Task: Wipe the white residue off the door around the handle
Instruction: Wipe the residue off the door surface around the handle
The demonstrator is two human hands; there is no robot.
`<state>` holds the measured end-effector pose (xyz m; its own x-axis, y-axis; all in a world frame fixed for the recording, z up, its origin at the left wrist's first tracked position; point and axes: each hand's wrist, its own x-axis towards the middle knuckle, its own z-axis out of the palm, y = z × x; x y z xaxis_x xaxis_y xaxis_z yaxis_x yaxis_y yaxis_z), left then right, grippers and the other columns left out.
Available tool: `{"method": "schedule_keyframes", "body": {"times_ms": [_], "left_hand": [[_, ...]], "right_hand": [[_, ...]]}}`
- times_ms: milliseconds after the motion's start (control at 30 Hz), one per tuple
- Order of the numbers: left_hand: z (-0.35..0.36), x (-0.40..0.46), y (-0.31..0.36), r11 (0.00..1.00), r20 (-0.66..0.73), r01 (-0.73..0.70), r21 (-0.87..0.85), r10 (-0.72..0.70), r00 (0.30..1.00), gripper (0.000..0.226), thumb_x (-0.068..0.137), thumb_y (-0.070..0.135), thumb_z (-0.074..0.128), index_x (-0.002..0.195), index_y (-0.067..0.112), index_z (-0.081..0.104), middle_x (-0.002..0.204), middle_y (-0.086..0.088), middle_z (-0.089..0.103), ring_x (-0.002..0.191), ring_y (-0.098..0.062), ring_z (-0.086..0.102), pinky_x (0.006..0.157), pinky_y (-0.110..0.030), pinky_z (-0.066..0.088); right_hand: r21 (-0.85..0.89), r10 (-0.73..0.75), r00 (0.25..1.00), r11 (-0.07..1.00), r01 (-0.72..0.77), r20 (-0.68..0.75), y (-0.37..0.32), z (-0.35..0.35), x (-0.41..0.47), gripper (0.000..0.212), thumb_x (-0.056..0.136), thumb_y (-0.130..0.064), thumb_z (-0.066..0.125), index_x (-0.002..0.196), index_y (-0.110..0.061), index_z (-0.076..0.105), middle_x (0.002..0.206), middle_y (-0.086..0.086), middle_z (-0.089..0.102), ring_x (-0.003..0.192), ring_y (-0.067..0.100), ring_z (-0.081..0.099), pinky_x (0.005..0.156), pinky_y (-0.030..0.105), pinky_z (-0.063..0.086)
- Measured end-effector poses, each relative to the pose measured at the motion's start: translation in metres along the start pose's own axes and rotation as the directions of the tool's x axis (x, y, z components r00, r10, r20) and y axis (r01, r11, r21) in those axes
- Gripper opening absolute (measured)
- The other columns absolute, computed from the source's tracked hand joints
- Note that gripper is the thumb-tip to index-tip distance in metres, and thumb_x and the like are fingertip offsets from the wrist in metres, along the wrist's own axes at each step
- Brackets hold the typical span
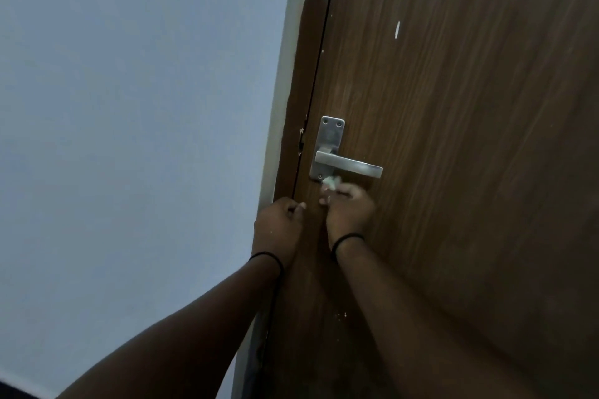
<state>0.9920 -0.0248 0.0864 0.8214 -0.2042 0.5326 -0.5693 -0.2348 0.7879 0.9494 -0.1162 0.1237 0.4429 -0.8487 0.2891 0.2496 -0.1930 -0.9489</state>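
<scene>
A brown wooden door (pixel 453 139) fills the right half of the view. A silver lever handle (pixel 348 165) on a metal backplate (pixel 329 139) sits near its left edge. My right hand (pixel 350 210) pinches a small whitish wad of cloth or tissue (pixel 330 182) against the door just below the backplate. My left hand (pixel 280 222) hovers by the door's edge, fingers curled, holding nothing visible. White specks (pixel 340 316) mark the door below my hands, and a white streak (pixel 397 29) sits higher up.
A pale blue-grey wall (pixel 129 139) takes up the left half. A light door frame (pixel 285 74) runs between the wall and the door, with a dark gap along the door's edge. Small white flecks (pixel 302 130) dot the frame beside the latch.
</scene>
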Motion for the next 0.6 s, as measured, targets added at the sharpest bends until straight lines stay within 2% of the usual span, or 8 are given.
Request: {"method": "schedule_keyframes", "body": {"times_ms": [67, 133, 200, 267, 367, 467, 533, 600], "left_hand": [[0.001, -0.002, -0.002, 1.000, -0.014, 0.018, 0.010, -0.018, 1.000, 0.019, 0.096, 0.032, 0.055, 0.079, 0.028, 0.061, 0.070, 0.014, 0.058, 0.067, -0.001, 0.054, 0.056, -0.017, 0.033], [0.001, -0.003, 0.002, 1.000, -0.009, 0.017, -0.003, -0.017, 1.000, 0.021, 0.097, 0.031, 0.053, 0.079, 0.026, 0.061, 0.072, 0.010, 0.061, 0.068, -0.003, 0.055, 0.056, -0.018, 0.035], [0.000, -0.004, 0.008, 1.000, 0.017, 0.003, -0.023, -0.003, 1.000, 0.021, 0.099, 0.029, 0.051, 0.083, 0.022, 0.063, 0.075, 0.006, 0.063, 0.071, -0.008, 0.058, 0.059, -0.020, 0.038], [0.000, -0.006, 0.016, 0.999, 0.017, -0.010, -0.032, 0.010, 1.000, 0.019, 0.098, 0.026, 0.051, 0.089, 0.018, 0.065, 0.080, 0.004, 0.064, 0.076, -0.010, 0.059, 0.062, -0.021, 0.040], [0.000, -0.007, 0.031, 0.998, -0.013, -0.021, -0.052, 0.021, 1.000, 0.014, 0.096, 0.022, 0.055, 0.094, 0.015, 0.067, 0.086, 0.003, 0.065, 0.080, -0.010, 0.058, 0.064, -0.016, 0.039], [0.001, -0.007, 0.044, 0.996, -0.029, -0.039, -0.077, 0.037, 0.999, 0.012, 0.094, 0.019, 0.058, 0.096, 0.013, 0.068, 0.090, -0.001, 0.067, 0.084, -0.014, 0.059, 0.068, -0.022, 0.043], [0.002, -0.006, 0.048, 0.996, -0.039, -0.040, -0.084, 0.037, 0.999, 0.012, 0.094, 0.018, 0.058, 0.096, 0.012, 0.068, 0.092, -0.003, 0.068, 0.085, -0.016, 0.060, 0.073, -0.025, 0.044], [0.004, -0.003, 0.049, 0.996, -0.053, -0.021, -0.089, 0.016, 0.998, 0.012, 0.093, 0.017, 0.059, 0.096, 0.011, 0.068, 0.093, -0.005, 0.069, 0.085, -0.016, 0.060, 0.073, -0.025, 0.043]], "right_hand": [[-0.103, 0.153, 0.978, 0.985, -0.139, 0.145, 0.013, -0.006, -0.011, 0.011, 0.084, -0.006, 0.071, 0.089, -0.016, 0.071, 0.092, 0.005, 0.073, 0.077, 0.015, 0.070, 0.059, 0.022, 0.054], [-0.066, 0.152, 0.981, 0.987, -0.145, 0.119, 0.015, -0.018, -0.016, 0.012, 0.085, -0.005, 0.070, 0.090, -0.016, 0.071, 0.092, 0.004, 0.073, 0.072, 0.012, 0.069, 0.057, 0.020, 0.053], [-0.074, -0.005, 0.998, 0.997, 0.000, -0.067, 0.003, -0.035, -0.013, 0.012, 0.086, -0.011, 0.070, 0.096, -0.017, 0.069, 0.092, 0.000, 0.070, 0.075, 0.008, 0.065, 0.057, 0.015, 0.048], [-0.053, -0.188, 0.949, 0.982, 0.180, -0.255, -0.022, -0.056, -0.004, 0.009, 0.088, -0.014, 0.069, 0.096, -0.016, 0.065, 0.090, -0.005, 0.066, 0.085, 0.010, 0.064, 0.057, 0.006, 0.044], [-0.035, -0.360, 0.882, 0.929, 0.367, -0.304, -0.067, -0.071, 0.011, 0.011, 0.090, -0.013, 0.067, 0.100, -0.011, 0.064, 0.100, -0.003, 0.068, 0.094, 0.008, 0.063, 0.064, 0.002, 0.044], [-0.211, -0.547, 0.837, 0.816, 0.539, 0.024, -0.106, -0.063, 0.024, 0.018, 0.089, -0.016, 0.068, 0.106, -0.012, 0.068, 0.111, -0.003, 0.069, 0.101, 0.006, 0.063, 0.078, 0.010, 0.051], [-0.369, -0.607, 0.739, 0.642, 0.672, 0.292, -0.126, -0.049, 0.028, 0.017, 0.090, -0.018, 0.066, 0.107, -0.020, 0.069, 0.114, -0.008, 0.068, 0.104, 0.003, 0.061, 0.086, 0.021, 0.053], [-0.471, -0.631, 0.633, 0.435, 0.767, 0.448, -0.143, -0.030, 0.032, 0.018, 0.091, -0.017, 0.062, 0.106, -0.023, 0.070, 0.115, -0.006, 0.068, 0.103, 0.007, 0.061, 0.088, 0.028, 0.053]]}}
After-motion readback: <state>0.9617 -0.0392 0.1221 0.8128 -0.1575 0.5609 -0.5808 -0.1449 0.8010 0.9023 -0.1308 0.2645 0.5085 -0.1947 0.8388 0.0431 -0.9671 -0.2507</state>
